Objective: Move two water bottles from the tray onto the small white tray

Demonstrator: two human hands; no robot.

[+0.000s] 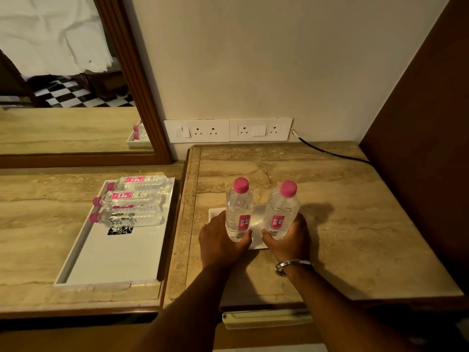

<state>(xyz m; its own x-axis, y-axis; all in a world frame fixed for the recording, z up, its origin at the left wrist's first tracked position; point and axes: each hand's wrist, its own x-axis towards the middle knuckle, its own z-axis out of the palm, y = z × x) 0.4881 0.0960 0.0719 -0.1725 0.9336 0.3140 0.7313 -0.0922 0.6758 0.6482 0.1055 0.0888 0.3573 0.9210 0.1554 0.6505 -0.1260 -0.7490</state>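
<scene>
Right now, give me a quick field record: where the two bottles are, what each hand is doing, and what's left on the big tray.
left bottle: upright on the small white tray, pink cap on
right bottle: upright on the same tray, pink cap on
left hand: wrapped around the left bottle's base
right hand: wrapped around the right bottle's base
large tray: on the lower counter to the left
remaining bottles: three, lying on their sides at the large tray's far end

Pink labels on the lying bottles [132, 196], left of centre in the frame, are showing upside-down print, apparently "WATER PLUS". Labels on the standing bottles [239, 212] are staying too small to read.
</scene>
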